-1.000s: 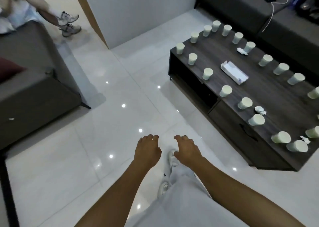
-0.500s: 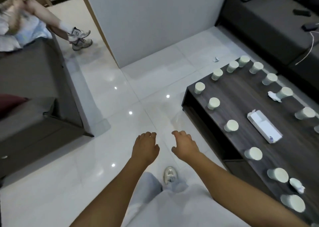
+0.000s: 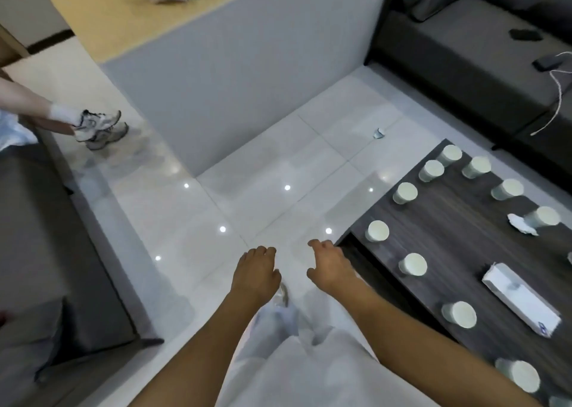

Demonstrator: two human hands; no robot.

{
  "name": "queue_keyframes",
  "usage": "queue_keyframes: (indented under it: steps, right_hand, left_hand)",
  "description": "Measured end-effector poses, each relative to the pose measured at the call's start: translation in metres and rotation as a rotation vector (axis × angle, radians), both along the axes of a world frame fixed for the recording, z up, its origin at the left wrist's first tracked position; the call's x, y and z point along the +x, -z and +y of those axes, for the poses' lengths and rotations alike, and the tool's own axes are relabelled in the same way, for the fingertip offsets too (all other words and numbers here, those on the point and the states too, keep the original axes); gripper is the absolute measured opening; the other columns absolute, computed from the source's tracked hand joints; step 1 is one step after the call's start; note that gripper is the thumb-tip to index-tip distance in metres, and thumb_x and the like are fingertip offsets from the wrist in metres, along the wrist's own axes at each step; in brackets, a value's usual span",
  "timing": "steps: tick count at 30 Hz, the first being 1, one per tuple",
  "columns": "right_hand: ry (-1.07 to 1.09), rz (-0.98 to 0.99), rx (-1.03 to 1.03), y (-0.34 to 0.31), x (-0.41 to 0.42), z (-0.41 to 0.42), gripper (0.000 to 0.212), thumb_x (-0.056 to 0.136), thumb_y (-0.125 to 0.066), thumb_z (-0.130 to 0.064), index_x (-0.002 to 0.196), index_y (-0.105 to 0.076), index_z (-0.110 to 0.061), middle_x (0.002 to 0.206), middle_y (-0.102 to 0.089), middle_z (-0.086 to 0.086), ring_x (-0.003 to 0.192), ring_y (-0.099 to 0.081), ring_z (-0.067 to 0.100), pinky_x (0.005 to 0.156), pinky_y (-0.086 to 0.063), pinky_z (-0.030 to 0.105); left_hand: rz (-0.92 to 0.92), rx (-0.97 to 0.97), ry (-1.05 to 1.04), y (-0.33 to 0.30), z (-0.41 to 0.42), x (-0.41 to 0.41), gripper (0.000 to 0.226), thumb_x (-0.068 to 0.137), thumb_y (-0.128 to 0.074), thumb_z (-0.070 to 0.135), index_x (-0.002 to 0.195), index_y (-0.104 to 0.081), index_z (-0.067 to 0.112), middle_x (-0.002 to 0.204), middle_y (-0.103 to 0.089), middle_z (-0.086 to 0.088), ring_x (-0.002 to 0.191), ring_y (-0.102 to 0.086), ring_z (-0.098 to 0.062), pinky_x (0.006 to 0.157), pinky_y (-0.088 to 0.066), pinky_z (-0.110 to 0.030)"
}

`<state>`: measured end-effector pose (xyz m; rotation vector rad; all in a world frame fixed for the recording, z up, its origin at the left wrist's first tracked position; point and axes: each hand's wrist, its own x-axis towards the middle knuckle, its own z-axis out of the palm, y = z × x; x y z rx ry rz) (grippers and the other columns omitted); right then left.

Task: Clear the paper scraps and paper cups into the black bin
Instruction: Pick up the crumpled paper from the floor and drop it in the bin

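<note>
Several white paper cups stand upside down on the dark wooden coffee table (image 3: pixel 458 230) at the right, the nearest to my hands being one cup (image 3: pixel 377 231) by the table's left corner. A crumpled paper scrap (image 3: pixel 520 224) lies beside a cup further back. Another small scrap (image 3: pixel 378 133) lies on the white floor beyond the table. My left hand (image 3: pixel 255 275) and my right hand (image 3: pixel 329 265) hang over the floor, both holding nothing, fingers loosely curled and apart. My right hand is just left of the table's corner. No black bin is in view.
A white tissue box (image 3: pixel 521 298) lies on the table. Dark sofas stand at the left (image 3: pixel 46 267) and the back right (image 3: pixel 464 50). A grey partition wall (image 3: pixel 247 75) rises ahead. Another person's legs and sneakers (image 3: pixel 99 126) are at the far left.
The view has swung up and left as I step forward. The table has slid right and lower in view, with fewer cups showing. Both hands stay empty in front of me.
</note>
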<state>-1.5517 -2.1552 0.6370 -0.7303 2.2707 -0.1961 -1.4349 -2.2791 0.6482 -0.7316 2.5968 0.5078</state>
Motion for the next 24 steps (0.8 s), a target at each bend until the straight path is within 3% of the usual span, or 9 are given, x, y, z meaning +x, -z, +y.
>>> queue_keyframes:
  steps: [11,18,24]
  right_hand:
    - [0.247,-0.014,0.0,-0.006,-0.147,-0.108,0.054,0.089,-0.056,-0.021,0.14,-0.036,-0.021,0.134,-0.043,0.008,0.12,-0.045,0.029,0.093,-0.042,0.038]
    - [0.342,-0.038,-0.004,0.011,-0.287,-0.158,0.061,0.091,-0.056,-0.02,0.146,-0.03,-0.02,0.14,-0.039,0.009,0.125,-0.041,0.03,0.099,-0.041,0.039]
    - [0.447,-0.037,-0.007,0.002,-0.403,-0.181,0.062,0.09,-0.055,-0.02,0.146,-0.029,-0.019,0.138,-0.038,0.01,0.122,-0.042,0.029,0.094,-0.043,0.038]
  left_hand:
    - [0.022,0.001,0.24,-0.01,-0.137,-0.187,0.044,0.095,-0.045,0.028,0.136,-0.042,0.013,0.13,-0.051,-0.004,0.119,-0.047,-0.021,0.099,-0.036,-0.028]
    - [0.024,-0.019,0.355,0.004,-0.197,-0.352,0.048,0.095,-0.045,0.029,0.141,-0.038,0.013,0.135,-0.049,-0.005,0.122,-0.045,-0.022,0.102,-0.034,-0.029]
    - [0.023,-0.012,0.437,-0.003,-0.226,-0.483,0.047,0.095,-0.045,0.028,0.14,-0.039,0.013,0.134,-0.05,-0.006,0.122,-0.046,-0.022,0.102,-0.035,-0.029]
